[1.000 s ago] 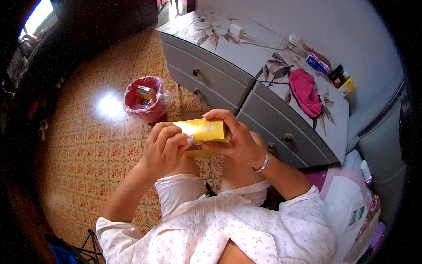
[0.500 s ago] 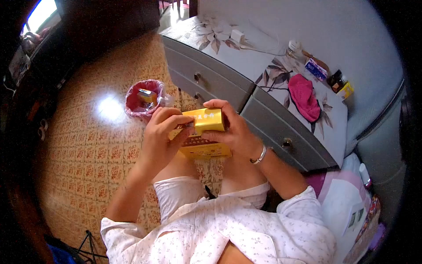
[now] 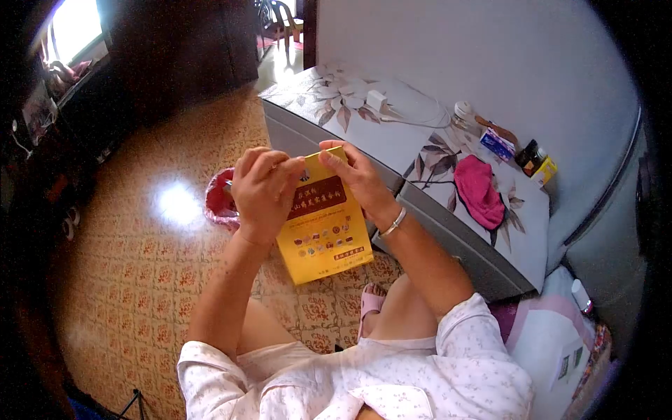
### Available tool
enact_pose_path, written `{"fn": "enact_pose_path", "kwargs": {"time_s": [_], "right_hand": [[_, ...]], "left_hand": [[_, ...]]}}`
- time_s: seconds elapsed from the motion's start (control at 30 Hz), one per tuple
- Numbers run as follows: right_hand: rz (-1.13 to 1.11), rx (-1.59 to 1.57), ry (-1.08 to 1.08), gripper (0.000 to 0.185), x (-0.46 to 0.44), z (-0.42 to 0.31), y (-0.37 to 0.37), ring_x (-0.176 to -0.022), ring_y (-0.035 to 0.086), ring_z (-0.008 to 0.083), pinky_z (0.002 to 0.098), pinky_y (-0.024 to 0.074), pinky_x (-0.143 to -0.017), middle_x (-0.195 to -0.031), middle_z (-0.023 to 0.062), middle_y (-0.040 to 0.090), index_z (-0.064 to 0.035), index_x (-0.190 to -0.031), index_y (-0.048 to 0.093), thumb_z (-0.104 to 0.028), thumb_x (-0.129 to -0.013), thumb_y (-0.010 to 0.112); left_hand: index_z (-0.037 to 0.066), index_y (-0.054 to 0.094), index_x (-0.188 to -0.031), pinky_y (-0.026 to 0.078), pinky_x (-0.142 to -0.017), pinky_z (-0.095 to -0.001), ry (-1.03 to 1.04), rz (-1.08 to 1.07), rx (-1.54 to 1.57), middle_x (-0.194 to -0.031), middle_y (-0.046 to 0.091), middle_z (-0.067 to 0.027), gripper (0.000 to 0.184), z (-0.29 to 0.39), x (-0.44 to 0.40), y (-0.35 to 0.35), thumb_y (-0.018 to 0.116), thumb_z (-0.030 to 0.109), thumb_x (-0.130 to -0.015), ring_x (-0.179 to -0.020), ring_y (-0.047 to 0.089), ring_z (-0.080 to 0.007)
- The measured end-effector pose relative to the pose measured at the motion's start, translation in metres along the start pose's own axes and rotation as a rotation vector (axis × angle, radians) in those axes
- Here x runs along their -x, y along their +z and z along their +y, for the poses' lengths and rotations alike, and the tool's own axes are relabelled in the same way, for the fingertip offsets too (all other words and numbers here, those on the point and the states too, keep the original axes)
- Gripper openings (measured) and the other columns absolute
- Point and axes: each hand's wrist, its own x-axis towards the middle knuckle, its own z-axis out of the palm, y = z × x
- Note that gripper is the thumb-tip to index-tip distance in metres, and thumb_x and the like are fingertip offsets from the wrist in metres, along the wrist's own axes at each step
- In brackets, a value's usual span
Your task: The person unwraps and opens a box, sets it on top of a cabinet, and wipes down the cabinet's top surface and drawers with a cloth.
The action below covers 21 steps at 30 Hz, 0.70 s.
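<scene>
A yellow cardboard box [image 3: 325,238] hangs upright in front of me, its broad printed front facing me. A dark red label with pale characters crosses its upper part, and small pictures of ingredients sit below. My right hand [image 3: 362,183] grips the upper right corner, thumb on the front and fingers behind the top. At the upper left edge, my left hand [image 3: 262,192] is closed with bent fingers against the box; its fingertips are partly hidden. A bin with a pink liner [image 3: 218,201] stands on the floor beyond my left hand, which partly covers it.
To the right stands a grey drawer cabinet [image 3: 434,224] with a flowered top. On it lie a pink cloth [image 3: 481,192], a white plug [image 3: 376,101] with cable, a blue-purple box [image 3: 497,145] and a small yellow box [image 3: 544,171]. A white bag [image 3: 549,343] leans at lower right.
The box has turned from showing its top end to showing its full front. Both hands stay at its upper edge. The bin is now more covered by my left hand, and the view has shifted.
</scene>
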Motion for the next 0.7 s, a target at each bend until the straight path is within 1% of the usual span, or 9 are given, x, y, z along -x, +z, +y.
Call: {"fn": "enact_pose_path", "kwargs": {"time_s": [0.13, 0.2, 0.33, 0.47, 0.53, 0.57, 0.6, 0.67, 0.7], "right_hand": [[0.028, -0.034, 0.037, 0.054, -0.001, 0.003, -0.001, -0.091, 0.057, 0.0073, 0.0207, 0.0496, -0.076, -0.099, 0.0043, 0.056, 0.0005, -0.124, 0.047, -0.039, -0.091, 0.063], [0.064, -0.009, 0.002, 0.047, -0.004, 0.010, -0.004, -0.084, 0.059, 0.0091, 0.0227, 0.0497, -0.070, -0.093, 0.0049, 0.060, -0.0032, -0.118, 0.050, -0.037, -0.090, 0.065], [0.073, -0.042, -0.033, 0.045, -0.009, 0.021, -0.009, -0.082, 0.060, 0.0089, 0.0231, 0.0500, -0.069, -0.092, 0.0046, 0.060, -0.0040, -0.117, 0.051, -0.037, -0.090, 0.065], [0.166, -0.121, -0.017, 0.045, -0.013, 0.017, -0.013, -0.083, 0.059, 0.0087, 0.0225, 0.0497, -0.070, -0.093, 0.0042, 0.060, -0.0051, -0.116, 0.051, -0.039, -0.090, 0.065], [0.179, -0.091, -0.013, 0.046, -0.013, 0.016, -0.014, -0.083, 0.059, 0.0087, 0.0222, 0.0495, -0.070, -0.093, 0.0038, 0.060, -0.0054, -0.116, 0.051, -0.040, -0.089, 0.065], [0.162, -0.079, -0.032, 0.046, -0.014, 0.018, -0.015, -0.083, 0.058, 0.0087, 0.0218, 0.0491, -0.070, -0.093, 0.0032, 0.059, -0.0056, -0.116, 0.050, -0.040, -0.089, 0.065], [0.146, -0.068, -0.051, 0.047, -0.013, 0.021, -0.015, -0.082, 0.058, 0.0088, 0.0214, 0.0487, -0.070, -0.093, 0.0026, 0.058, -0.0057, -0.116, 0.050, -0.041, -0.088, 0.066], [0.159, -0.074, -0.048, 0.047, -0.013, 0.023, -0.016, -0.081, 0.057, 0.0083, 0.0212, 0.0482, -0.069, -0.093, 0.0019, 0.057, -0.0059, -0.116, 0.050, -0.040, -0.088, 0.066], [0.167, -0.082, -0.052, 0.046, -0.014, 0.024, -0.015, -0.081, 0.056, 0.0078, 0.0210, 0.0477, -0.068, -0.092, 0.0012, 0.056, -0.0061, -0.116, 0.050, -0.040, -0.088, 0.066]], "left_hand": [[0.012, 0.071, -0.086, 0.047, -0.075, -0.0375, 0.075, -0.022, -0.045, -0.083, 0.062, -0.0023, 0.013, -0.002, 0.005, 0.007, 0.071, 0.012, -0.073, -0.085, 0.059, -0.0236], [0.011, 0.071, -0.086, 0.047, -0.074, -0.0372, 0.086, -0.012, -0.054, -0.083, 0.062, -0.0026, 0.013, -0.003, 0.009, 0.010, 0.072, 0.011, -0.073, -0.083, 0.059, -0.0234], [0.011, 0.071, -0.085, 0.046, -0.073, -0.0367, 0.107, -0.017, -0.048, -0.084, 0.062, -0.0032, 0.013, 0.000, 0.018, 0.013, 0.072, 0.012, -0.073, -0.081, 0.060, -0.0224], [0.009, 0.070, -0.085, 0.045, -0.075, -0.0367, 0.177, -0.050, 0.080, -0.084, 0.062, -0.0031, 0.010, 0.006, 0.028, 0.019, 0.071, 0.013, -0.076, -0.082, 0.059, -0.0221], [0.007, 0.070, -0.086, 0.046, -0.076, -0.0366, 0.038, -0.072, 0.156, -0.086, 0.063, -0.0031, 0.010, 0.007, 0.024, 0.018, 0.070, 0.012, -0.078, -0.084, 0.059, -0.0227], [0.004, 0.069, -0.088, 0.045, -0.077, -0.0341, -0.003, -0.037, 0.186, -0.088, 0.064, -0.0051, 0.010, 0.003, 0.024, 0.018, 0.067, 0.013, -0.083, -0.086, 0.059, -0.0222], [0.004, 0.069, -0.088, 0.045, -0.077, -0.0341, -0.008, -0.041, 0.191, -0.088, 0.064, -0.0051, 0.010, 0.001, 0.022, 0.018, 0.067, 0.013, -0.083, -0.086, 0.059, -0.0222], [0.004, 0.069, -0.093, 0.045, -0.076, -0.0282, -0.339, 0.040, 0.400, -0.087, 0.063, -0.0058, 0.012, -0.002, 0.018, 0.016, 0.066, 0.013, -0.087, -0.086, 0.058, -0.0175], [0.002, 0.069, -0.099, 0.045, -0.075, -0.0254, -0.436, 0.060, 0.545, -0.090, 0.063, -0.0058, 0.017, -0.007, 0.021, 0.019, 0.058, 0.013, -0.094, -0.087, 0.057, -0.0138]]}}
